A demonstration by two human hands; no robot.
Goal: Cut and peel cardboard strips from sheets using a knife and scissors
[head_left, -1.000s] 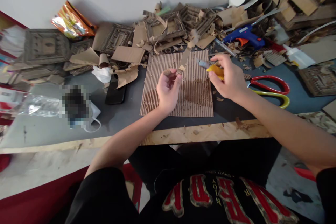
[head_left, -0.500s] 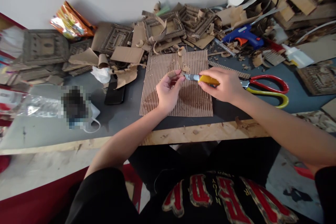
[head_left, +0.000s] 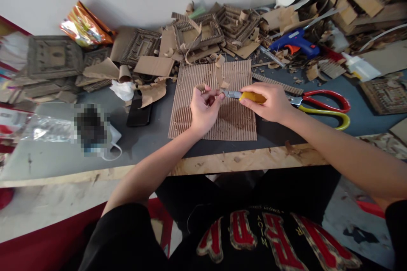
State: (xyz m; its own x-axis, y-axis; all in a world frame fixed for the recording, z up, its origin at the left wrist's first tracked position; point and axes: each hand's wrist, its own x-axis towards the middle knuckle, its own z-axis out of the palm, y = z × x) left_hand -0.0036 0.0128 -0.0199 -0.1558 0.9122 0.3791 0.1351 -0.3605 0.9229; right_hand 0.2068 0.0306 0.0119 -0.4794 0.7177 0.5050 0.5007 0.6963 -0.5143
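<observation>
In my right hand [head_left: 267, 100], the fingers wrap round the yellow handle of a utility knife [head_left: 251, 98], its metal end pointing left. My left hand [head_left: 205, 108] pinches thumb to fingertips right at the knife's tip; whatever lies in that pinch is too small to make out. Both hands hover over a sheet of corrugated cardboard [head_left: 187, 123] whose ridges face up. Just beyond the knife tip, a curled brown paper strip [head_left: 219, 70] stands over the sheet. Scissors [head_left: 337, 115] with one red and one yellow handle lie behind my right wrist.
A blue glue gun [head_left: 292, 44] and a white glue bottle [head_left: 362, 67] lie at the right. Stepped cardboard pieces [head_left: 203, 29] and scraps line the wall. A black phone [head_left: 139, 112] is left of the sheet. The wooden table edge [head_left: 248, 160] runs in front of me.
My left hand has shifted very slightly, its fingers curling a little differently at the knife tip. The knife has turned slightly in my right hand. Everything else looks the same.
</observation>
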